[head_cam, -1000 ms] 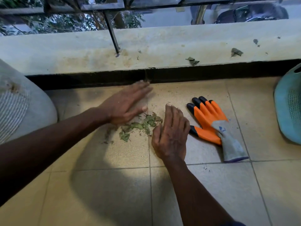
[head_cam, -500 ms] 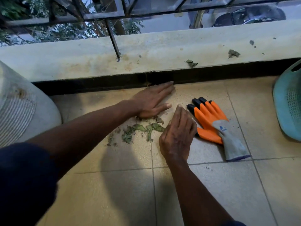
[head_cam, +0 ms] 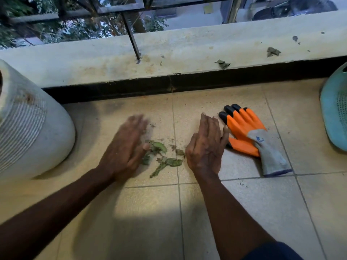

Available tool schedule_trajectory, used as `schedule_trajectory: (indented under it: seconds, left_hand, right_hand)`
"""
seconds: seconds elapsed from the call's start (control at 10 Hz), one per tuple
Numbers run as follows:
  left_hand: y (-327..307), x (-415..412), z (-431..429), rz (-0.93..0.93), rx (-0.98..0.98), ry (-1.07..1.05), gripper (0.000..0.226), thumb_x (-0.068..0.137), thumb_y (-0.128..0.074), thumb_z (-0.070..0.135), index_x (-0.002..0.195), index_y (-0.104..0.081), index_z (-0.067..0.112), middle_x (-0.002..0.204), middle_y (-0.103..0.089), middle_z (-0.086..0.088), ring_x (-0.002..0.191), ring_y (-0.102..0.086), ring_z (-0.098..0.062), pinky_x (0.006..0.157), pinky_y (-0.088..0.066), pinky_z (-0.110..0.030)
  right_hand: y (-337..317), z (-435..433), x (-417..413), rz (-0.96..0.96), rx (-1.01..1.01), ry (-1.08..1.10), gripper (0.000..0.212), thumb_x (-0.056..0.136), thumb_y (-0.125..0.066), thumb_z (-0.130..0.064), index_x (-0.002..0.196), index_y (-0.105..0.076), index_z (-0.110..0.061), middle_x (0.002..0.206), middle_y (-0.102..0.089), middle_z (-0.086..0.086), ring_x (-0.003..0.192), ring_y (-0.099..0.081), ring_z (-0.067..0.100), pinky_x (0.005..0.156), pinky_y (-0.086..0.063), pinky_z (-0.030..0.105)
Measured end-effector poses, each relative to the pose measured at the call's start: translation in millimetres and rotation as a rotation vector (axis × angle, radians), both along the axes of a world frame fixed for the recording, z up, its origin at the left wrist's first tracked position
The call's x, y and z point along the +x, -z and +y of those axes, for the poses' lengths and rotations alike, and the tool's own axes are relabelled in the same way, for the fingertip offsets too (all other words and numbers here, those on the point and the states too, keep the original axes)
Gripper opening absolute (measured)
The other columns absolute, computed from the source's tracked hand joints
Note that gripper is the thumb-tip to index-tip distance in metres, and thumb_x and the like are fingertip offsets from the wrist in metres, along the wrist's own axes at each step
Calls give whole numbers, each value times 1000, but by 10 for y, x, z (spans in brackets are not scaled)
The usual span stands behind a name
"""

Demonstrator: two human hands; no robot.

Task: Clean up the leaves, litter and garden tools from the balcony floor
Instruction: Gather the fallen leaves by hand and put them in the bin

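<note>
Drawn back from the black skirting (head_cam: pixel 206 82), the blurred left hand (head_cam: pixel 125 147) sits centre-left, fingers straight, thumb touching the leaves (head_cam: pixel 161 156) strewn mid-frame on the floor. Just right of them the right hand (head_cam: pixel 205 147) stands on edge, fingers straight, holding nothing; an orange glove (head_cam: pixel 246 136) lies beside it.

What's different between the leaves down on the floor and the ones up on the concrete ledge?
The floor leaves lie bunched in a loose heap between the left hand and the right hand. The ledge leaves sit singly, well apart from each other. The floor leaves look green, while the ledge leaves look greyer and duller. Both are small crumpled scraps, and neither hand holds any.
</note>
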State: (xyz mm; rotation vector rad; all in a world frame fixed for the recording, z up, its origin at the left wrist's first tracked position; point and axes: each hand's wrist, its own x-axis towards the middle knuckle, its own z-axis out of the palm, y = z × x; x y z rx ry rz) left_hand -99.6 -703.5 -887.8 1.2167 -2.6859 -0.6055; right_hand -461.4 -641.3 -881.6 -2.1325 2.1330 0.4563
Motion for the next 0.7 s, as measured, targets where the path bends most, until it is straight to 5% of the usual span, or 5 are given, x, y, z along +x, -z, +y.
schedule_trajectory:
  seconds: [0.1, 0.2, 0.3, 0.5, 0.7]
  left_hand:
    - [160, 241, 33, -144, 44, -315, 87, 98, -11, 75, 167, -1, 23, 173, 16, -1, 159, 16, -17, 130, -3, -52]
    - [326, 221, -45, -250, -22, -300, 93, 95, -3, 80, 166, 8, 21, 172, 20, -4, 159, 18, -21, 129, -1, -53]
    - [296, -170, -262, -211, -35, -215, 94, 95, 1, 81, 166, 7, 19, 173, 14, -6, 160, 12, -22, 129, -4, -54]
    - [219, -561, 96, -121, 15, 377, 97, 93, -5, 82, 166, 0, 19, 174, 4, -5, 160, 7, -17, 130, -6, -48]
    - [315, 7, 566, 376, -70, -245, 66, 104, -33, 50, 162, -30, 16, 172, -18, -2, 160, -11, -18, 128, -19, -50]
  right_hand:
    - [152, -32, 589, -198, 180, 164, 111, 86, 26, -75, 162, -5, 0, 171, -6, 16, 156, -8, 41, 122, 5, 48]
    - [1986, -206, -81, -235, -84, 219, 77, 98, -29, -66, 157, -35, -17, 166, -23, 8, 155, -18, 37, 125, -7, 60]
    - [1185, -116, -203, -302, -34, 305, 96, 83, -40, -76, 154, -44, -12, 160, -33, 25, 149, -28, 46, 114, -28, 71]
    - [56, 282, 1510, -772, -639, 533, 59, 98, -30, -23, 156, -35, -13, 150, -46, 13, 138, -43, 25, 116, -33, 42]
    - [355, 230, 1339, -634, -477, 400, 63, 104, -24, -50, 156, -36, -17, 159, -38, 10, 149, -30, 24, 124, -22, 44]
